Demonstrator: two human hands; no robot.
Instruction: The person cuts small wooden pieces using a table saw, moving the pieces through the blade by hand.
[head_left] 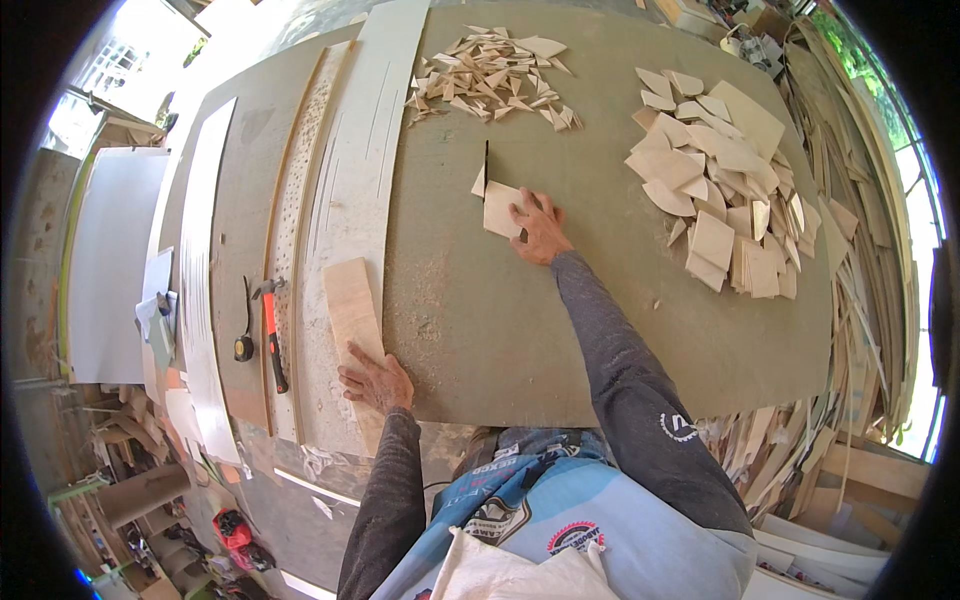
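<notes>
My right hand [543, 230] reaches to the middle of the table, its bent fingers and thumb gripping a small flat piece of plywood [500, 208]. That piece lies against a thin dark saw blade [487, 158] standing up from the tabletop. A small pointed offcut [478, 185] sits on the blade's left side. Nearer to me, my left hand [378, 380] rests with spread fingers on a long plywood strip [350, 295]. The strip lies lengthwise, partly over a pale board on the table, and my hand covers some of its near part.
Small pointed offcuts [490, 75] are heaped at the far side, and larger cut pieces [715, 180] at the right. A hammer [271, 330] and a tape measure [244, 347] lie at the left, beside a long wooden rail [308, 150]. Stacked wood strips [850, 180] border the table's right edge.
</notes>
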